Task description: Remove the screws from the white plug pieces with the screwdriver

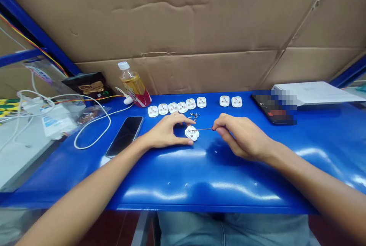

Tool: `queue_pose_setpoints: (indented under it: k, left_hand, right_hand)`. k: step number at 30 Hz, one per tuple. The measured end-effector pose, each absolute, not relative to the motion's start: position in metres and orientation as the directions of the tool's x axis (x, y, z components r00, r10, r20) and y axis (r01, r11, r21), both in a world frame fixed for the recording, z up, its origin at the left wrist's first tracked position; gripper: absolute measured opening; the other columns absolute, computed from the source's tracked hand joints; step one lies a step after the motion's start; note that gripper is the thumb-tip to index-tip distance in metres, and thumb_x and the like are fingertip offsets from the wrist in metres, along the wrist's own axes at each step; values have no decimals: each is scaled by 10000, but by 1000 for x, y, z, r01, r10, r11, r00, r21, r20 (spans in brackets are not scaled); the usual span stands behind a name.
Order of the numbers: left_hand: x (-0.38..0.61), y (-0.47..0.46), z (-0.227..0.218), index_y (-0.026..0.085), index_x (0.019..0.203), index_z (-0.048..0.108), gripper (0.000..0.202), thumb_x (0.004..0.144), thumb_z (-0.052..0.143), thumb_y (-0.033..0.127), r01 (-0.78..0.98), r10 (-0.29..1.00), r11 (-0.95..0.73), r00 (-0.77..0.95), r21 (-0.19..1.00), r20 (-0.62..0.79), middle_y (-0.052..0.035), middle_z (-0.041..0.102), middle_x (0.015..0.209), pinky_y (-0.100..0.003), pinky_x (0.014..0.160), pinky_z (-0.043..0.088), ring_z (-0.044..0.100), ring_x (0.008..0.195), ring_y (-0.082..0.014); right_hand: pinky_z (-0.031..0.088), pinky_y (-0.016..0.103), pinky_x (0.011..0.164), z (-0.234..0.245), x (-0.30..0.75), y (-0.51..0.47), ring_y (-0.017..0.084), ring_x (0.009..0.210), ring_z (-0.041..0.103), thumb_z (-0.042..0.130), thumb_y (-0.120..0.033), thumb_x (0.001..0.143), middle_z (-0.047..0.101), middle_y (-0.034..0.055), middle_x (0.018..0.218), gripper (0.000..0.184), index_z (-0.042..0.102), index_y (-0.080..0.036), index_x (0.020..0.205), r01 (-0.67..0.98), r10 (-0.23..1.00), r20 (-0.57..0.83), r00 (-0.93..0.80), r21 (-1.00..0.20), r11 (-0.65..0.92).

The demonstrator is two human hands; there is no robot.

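A small white plastic socket piece (192, 133) is gripped at its edges between the thumb and fingers of my left hand (168, 131), tilted a little on the blue table. My right hand (243, 135) is closed round a screwdriver (204, 129) with a red collar; its handle is hidden in the fist. The thin shaft points left, its tip at the inside of the white piece. Just behind lie several small brass-coloured screws (194, 116). A row of similar white pieces (191, 104) stands farther back, with two more (224, 101) to the right.
Left of my forearm lies a phone (125, 135), with a drink bottle (134, 86) behind it. White cables (93, 147) loop at the left. A dark device (265, 109) and a white box (317, 91) sit at the right. Cardboard (183, 29) walls the back.
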State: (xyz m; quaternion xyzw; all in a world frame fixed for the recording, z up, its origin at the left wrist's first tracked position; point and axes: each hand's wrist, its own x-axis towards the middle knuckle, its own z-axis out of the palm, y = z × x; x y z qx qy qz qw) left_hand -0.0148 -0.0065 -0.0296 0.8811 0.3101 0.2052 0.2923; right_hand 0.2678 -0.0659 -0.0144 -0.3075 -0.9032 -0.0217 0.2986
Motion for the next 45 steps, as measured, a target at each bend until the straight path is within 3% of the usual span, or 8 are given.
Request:
queue_pose_setpoints:
  k: [7,19,25,29,34,40,45]
  left_hand:
    - [-15,-6,-31,232,1227,781,455,841,869,456,403,653,-629,738,665,169,-52,775,1124,-353,953,496,675,1037,-223]
    - [-16,-5,-34,238,1257,785,469,850,862,459,387,649,-624,740,679,175,-59,774,1081,-346,932,494,670,1016,-222]
    - [-14,-7,-37,233,1289,775,490,862,851,462,359,645,-605,744,711,172,-60,779,1059,-337,899,501,672,978,-216]
    - [-12,-10,-36,208,1289,772,469,893,823,454,364,642,-619,745,696,182,-72,778,1073,-356,944,485,655,1007,-229]
    - [-12,-10,-36,225,1308,758,462,929,775,489,371,624,-661,755,653,202,-71,761,1070,-383,983,470,636,1034,-244]
    - [-10,-14,-35,221,1349,724,434,981,721,451,345,596,-686,771,641,223,-83,734,1145,-368,991,463,627,1082,-240]
    - [-9,-14,-35,216,1326,728,406,988,715,441,333,584,-684,783,648,214,-81,733,1160,-371,993,461,621,1083,-238]
  right_hand:
    - [479,281,597,-17,264,-66,177,692,684,390,-203,1089,713,46,893,151,541,-198,1092,547,538,526,-659,-157,823]
    - [486,287,603,-13,262,-68,179,707,695,395,-205,1087,738,60,916,168,562,-187,1076,571,555,525,-645,-152,807]
    - [454,305,562,-10,258,-74,194,630,711,477,-343,1102,778,40,815,221,623,-177,1093,702,645,520,-561,-115,703]
    - [516,316,677,-8,255,-78,204,792,743,483,-278,1097,794,60,953,198,659,-186,1091,657,618,502,-605,-124,743]
    - [518,350,705,0,256,-79,221,800,676,485,-152,1051,745,83,927,211,692,-180,1074,571,519,468,-715,-37,820]
    - [531,343,707,-4,257,-78,220,817,709,499,-288,1092,776,94,952,230,681,-156,1143,650,564,560,-607,-59,757]
    - [511,315,685,-7,255,-77,193,777,658,472,-168,1070,732,65,893,219,673,-175,1156,582,513,568,-643,-73,810]
